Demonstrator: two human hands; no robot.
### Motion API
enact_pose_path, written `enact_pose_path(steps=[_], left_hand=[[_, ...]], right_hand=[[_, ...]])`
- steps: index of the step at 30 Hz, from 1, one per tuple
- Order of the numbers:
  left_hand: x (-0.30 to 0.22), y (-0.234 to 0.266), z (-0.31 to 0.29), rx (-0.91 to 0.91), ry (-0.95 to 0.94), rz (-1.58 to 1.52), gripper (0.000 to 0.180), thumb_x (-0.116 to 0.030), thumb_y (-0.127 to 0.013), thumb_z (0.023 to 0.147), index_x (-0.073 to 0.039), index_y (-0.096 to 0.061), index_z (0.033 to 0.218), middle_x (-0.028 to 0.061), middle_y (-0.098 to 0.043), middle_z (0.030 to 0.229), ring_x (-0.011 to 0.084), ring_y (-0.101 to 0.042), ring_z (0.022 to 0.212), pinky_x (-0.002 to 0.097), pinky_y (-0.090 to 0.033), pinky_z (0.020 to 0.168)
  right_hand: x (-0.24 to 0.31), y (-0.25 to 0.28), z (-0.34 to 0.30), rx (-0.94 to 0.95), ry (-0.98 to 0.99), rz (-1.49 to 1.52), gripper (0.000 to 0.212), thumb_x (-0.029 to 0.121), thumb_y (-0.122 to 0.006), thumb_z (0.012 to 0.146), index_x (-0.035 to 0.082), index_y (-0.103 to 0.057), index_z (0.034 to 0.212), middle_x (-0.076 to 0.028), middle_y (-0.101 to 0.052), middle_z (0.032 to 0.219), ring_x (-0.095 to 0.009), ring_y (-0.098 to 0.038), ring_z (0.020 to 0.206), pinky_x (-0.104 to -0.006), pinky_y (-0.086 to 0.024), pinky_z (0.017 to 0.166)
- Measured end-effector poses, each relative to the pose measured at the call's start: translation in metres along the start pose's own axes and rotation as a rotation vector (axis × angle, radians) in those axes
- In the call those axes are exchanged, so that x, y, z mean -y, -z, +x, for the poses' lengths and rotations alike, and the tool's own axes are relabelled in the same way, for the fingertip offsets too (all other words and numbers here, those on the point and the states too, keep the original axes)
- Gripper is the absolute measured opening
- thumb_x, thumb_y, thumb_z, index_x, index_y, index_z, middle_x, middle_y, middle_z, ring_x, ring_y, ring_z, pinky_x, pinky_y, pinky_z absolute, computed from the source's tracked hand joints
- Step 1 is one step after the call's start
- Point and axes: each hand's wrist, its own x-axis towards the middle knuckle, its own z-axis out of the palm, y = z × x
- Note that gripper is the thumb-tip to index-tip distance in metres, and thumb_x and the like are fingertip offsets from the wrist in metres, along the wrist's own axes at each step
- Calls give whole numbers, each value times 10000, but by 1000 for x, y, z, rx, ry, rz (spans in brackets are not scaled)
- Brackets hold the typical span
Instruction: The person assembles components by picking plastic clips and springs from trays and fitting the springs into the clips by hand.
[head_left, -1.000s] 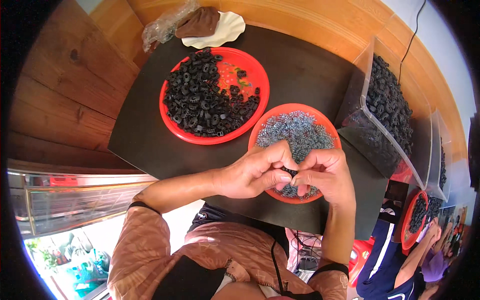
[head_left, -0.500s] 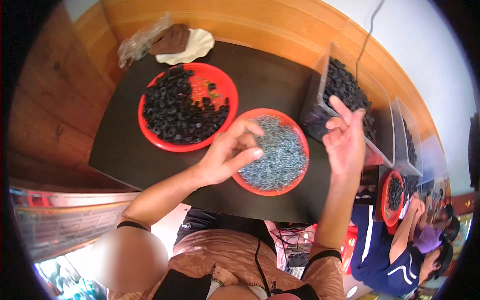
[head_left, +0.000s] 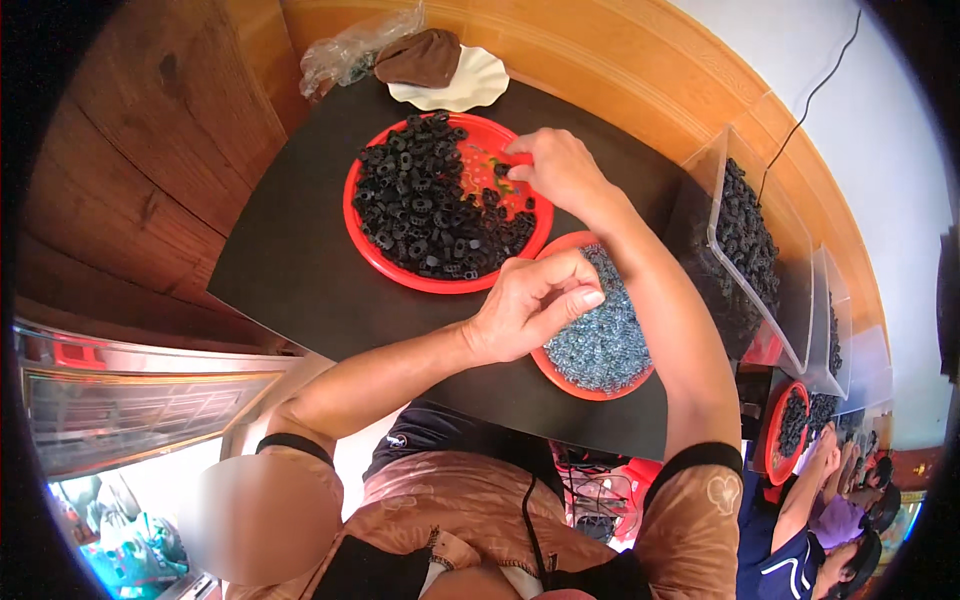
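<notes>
A large red plate [head_left: 352,225] holds a heap of small black ring-shaped plastic parts [head_left: 415,205], with a few loose ones on its barer right side. My right hand [head_left: 565,172] reaches over that side. Its thumb and forefinger are slightly apart beside a single black part [head_left: 502,170]. My left hand [head_left: 532,308] is closed, with thumb and curled fingers together, at the left edge of a smaller orange-red plate [head_left: 568,388]. Whatever it may hold is hidden. Many small silvery metal pieces [head_left: 605,350] fill this plate, partly covered by my right forearm.
A white scalloped dish [head_left: 485,80], a brown cloth [head_left: 420,57] and a clear plastic bag [head_left: 345,55] lie at the table's back. Clear bins [head_left: 715,225] of black parts stand at right. Beyond them, people sit near another red plate [head_left: 775,430].
My right hand has moved left from beside the bin to the large red plate. The fingers of my left hand have closed. The whole view has shifted, moving the table rightward in it.
</notes>
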Motion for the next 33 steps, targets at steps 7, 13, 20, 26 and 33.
enact_pose_path(steps=[7,13,20,26,33], left_hand=[[5,2,7,-337,13,-132,109,-111,-487,944,-43,-485,1030,-12,-521,743,40,-473,658,193,-392,588],[16,15,23,-595,37,-177,363,-159,-537,936,3,-348,1200,64,-492,956,74,-496,717,210,-433,612],[13,8,19,-244,191,-263,163,-153,-509,953,-5,-556,1003,35,-618,828,91,-579,711,227,-478,664],[16,10,20,-215,246,-304,172,-167,-503,957,-11,-564,997,47,-627,825,85,-559,667,211,-463,623],[17,8,21,-198,271,-233,151,-173,-525,946,-36,-571,988,50,-656,812,58,-518,567,187,-417,523]], right_hand=[[-5,-13,11,130,36,-87,158,135,-675,722,13,-675,824,-198,-627,903,-364,-608,862,-435,-491,753],[15,48,-46,-155,92,89,188,168,-661,726,12,-638,828,-163,-583,836,-353,-598,799,-426,-483,710],[38,66,-116,-138,129,132,150,165,-672,754,30,-619,790,-125,-558,771,-338,-593,695,-418,-480,625],[0,59,-145,-38,-160,164,115,94,-684,749,24,-664,838,-151,-605,759,-306,-613,705,-381,-483,648],[-16,41,-152,57,-269,228,96,74,-686,726,19,-672,804,-170,-626,777,-323,-627,758,-398,-485,677]])
